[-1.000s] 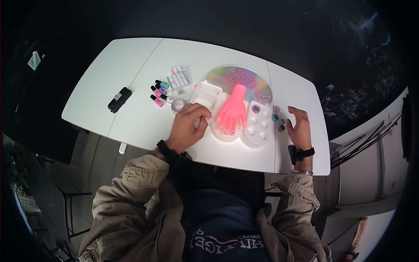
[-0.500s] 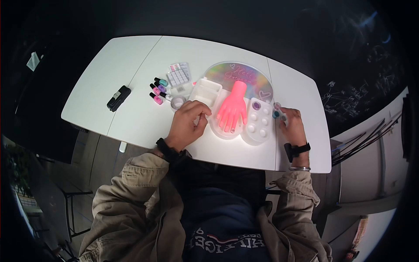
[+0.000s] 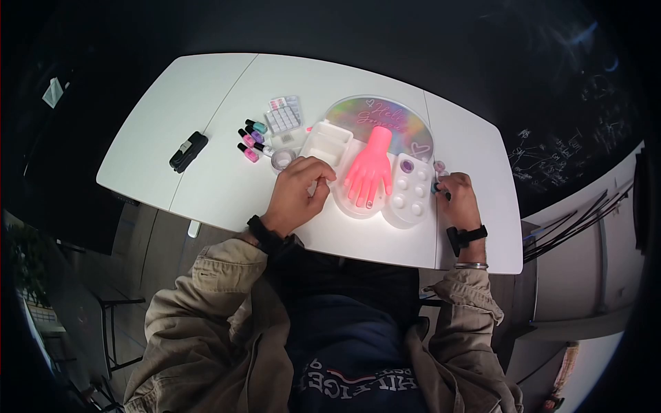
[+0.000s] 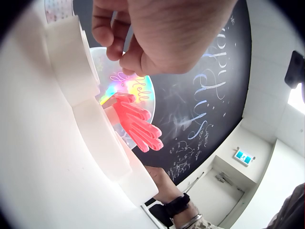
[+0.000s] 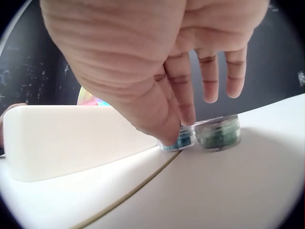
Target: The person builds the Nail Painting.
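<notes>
In the head view my right hand is at the small pots on the right. The right wrist view has thumb and finger of this hand pinching a teal pot, which stands on the table against a green pot. My left hand, loosely curled with no visible object in it, hovers beside the white compartment tray. Between the hands lies a pink model hand on a white base. At its right, the white welled tray has a purple pot in its upper left well.
Nail polish bottles, a round clear container and a clear case lie left of the compartment tray. A black object is farther left. The iridescent half-round panel stands behind the model hand.
My right hand has moved left and down onto the small pots, its thumb and finger closing on the teal one. The left hand has barely moved.
</notes>
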Demonstrator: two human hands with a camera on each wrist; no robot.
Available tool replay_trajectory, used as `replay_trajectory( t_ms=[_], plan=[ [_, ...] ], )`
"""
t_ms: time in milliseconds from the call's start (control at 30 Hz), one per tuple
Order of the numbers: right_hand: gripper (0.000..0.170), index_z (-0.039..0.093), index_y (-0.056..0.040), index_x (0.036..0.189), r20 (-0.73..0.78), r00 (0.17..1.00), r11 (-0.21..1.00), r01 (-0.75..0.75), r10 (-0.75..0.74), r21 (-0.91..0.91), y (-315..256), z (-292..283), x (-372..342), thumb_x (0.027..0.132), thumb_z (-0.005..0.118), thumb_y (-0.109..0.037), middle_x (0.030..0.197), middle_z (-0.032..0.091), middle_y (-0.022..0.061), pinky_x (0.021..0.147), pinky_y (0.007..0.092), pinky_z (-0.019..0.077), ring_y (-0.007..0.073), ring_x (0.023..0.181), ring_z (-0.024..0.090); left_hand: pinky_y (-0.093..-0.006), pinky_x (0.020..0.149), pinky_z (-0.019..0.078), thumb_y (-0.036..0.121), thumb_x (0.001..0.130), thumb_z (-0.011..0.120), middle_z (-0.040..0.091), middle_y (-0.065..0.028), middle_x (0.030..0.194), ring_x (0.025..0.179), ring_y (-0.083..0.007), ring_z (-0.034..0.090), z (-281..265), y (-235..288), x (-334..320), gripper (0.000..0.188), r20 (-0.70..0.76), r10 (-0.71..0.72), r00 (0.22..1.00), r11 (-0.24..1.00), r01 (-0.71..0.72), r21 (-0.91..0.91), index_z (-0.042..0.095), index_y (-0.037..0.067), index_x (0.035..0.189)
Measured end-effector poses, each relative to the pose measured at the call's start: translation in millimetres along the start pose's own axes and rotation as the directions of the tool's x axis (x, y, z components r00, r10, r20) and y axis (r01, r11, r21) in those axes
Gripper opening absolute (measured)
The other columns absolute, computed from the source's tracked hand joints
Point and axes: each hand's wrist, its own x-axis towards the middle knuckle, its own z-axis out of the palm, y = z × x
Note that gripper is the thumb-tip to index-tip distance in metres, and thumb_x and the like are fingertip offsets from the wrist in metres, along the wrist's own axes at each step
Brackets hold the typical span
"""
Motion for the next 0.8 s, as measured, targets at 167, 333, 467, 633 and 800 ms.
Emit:
replay_trajectory(
  t_ms=[167, 333, 467, 633, 800],
  plan=[
    [0.025, 0.076, -0.0008, 0.099, 0.039, 0.998, 0.998, -0.051, 0.050, 0.024, -5.4, -2.7, 0.4, 0.076, 0.083, 0.004, 0.103, 0.079, 0.0131, 0.092, 0.0471, 0.0586, 0.0386, 0.109, 0.068, -0.0320, 0.070, 0.0537, -0.008, 0.088, 0.067, 0.077, -0.0040, 0.102, 0.086, -0.0211, 0.070, 0.2, -0.2, -0.4, 0.019, 0.000, -0.006, 1.000, 1.000, 0.006, 0.008, 0.074, 0.005, 0.100],
    [0.024, 0.077, -0.0015, 0.101, -0.071, 0.997, 0.999, 0.016, -0.013, 0.049, -17.2, -18.2, 5.6, 0.078, 0.084, 0.004, 0.103, 0.079, 0.0130, 0.092, 0.0467, 0.0588, 0.0383, 0.108, 0.069, -0.0320, 0.070, 0.0536, -0.008, 0.089, 0.067, 0.078, -0.0041, 0.101, 0.085, -0.0211, 0.070, -0.2, -0.1, -0.4, 0.019, 0.000, -0.009, 1.000, 1.000, 0.009, 0.002, 0.075, 0.005, 0.100],
    [0.024, 0.078, -0.0023, 0.103, -0.103, 0.992, 0.992, 0.083, -0.073, 0.099, -46.0, -34.1, 14.4, 0.080, 0.085, 0.002, 0.107, 0.080, 0.0129, 0.095, 0.0471, 0.0589, 0.0381, 0.109, 0.069, -0.0320, 0.070, 0.0536, -0.008, 0.089, 0.067, 0.078, -0.0041, 0.101, 0.085, -0.0209, 0.070, -0.1, -0.1, -0.4, 0.019, 0.004, -0.009, 1.000, 1.000, 0.009, 0.008, 0.075, 0.005, 0.100],
    [0.021, 0.078, -0.0039, 0.102, -0.125, 0.975, 0.969, 0.201, -0.184, 0.143, -80.3, -33.3, 19.2, 0.083, 0.086, -0.001, 0.110, 0.080, 0.0121, 0.106, 0.0488, 0.0576, 0.0373, 0.109, 0.070, -0.0320, 0.070, 0.0536, -0.007, 0.089, 0.067, 0.078, -0.0041, 0.101, 0.085, -0.0209, 0.070, -1.1, 2.4, 0.3, 0.018, 0.014, -0.028, 1.000, 1.000, 0.028, -0.008, 0.075, 0.005, 0.100],
    [0.018, 0.078, -0.0043, 0.100, -0.103, 0.974, 0.963, 0.215, -0.200, 0.160, -90.6, -22.3, 18.5, 0.084, 0.085, -0.001, 0.111, 0.081, 0.0113, 0.101, 0.0475, 0.0588, 0.0357, 0.107, 0.071, -0.0319, 0.070, 0.0536, -0.007, 0.089, 0.067, 0.078, -0.0040, 0.102, 0.086, -0.0207, 0.071, -1.5, 2.9, 0.0, 0.018, 0.010, -0.027, 1.000, 1.000, 0.027, -0.012, 0.075, 0.005, 0.100]
  ],
)
